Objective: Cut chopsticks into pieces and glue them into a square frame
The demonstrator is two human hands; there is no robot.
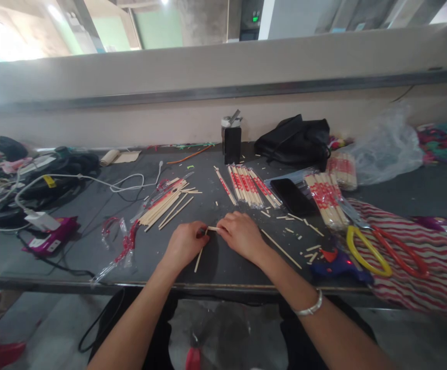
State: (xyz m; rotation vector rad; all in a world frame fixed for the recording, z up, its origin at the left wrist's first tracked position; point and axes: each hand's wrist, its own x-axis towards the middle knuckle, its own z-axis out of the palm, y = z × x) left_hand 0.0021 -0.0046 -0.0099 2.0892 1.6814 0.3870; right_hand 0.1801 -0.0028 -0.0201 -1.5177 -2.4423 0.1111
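My left hand (186, 241) is closed in a pinch around a thin wooden chopstick (199, 261), which slants down toward the table's front edge. My right hand (240, 234) pinches a short piece of chopstick (213, 228) whose other end meets my left fingertips. Whether the two pieces are joined is hidden by the fingers. Left of my hands lies a pile of bare chopsticks (163, 205). Beyond my right hand are wrapped chopsticks (246, 187) with red printing. A loose chopstick (282, 249) and several cut bits (313, 253) lie by my right forearm.
On the right are a blue glue gun (341, 266), scissors (400, 252) on a striped cloth (439, 272), and a black phone (292, 196). A black bag (296, 141) sits at the back. Torn wrappers (125, 246), a cable (88, 177) and a purple packet (55, 239) occupy the left.
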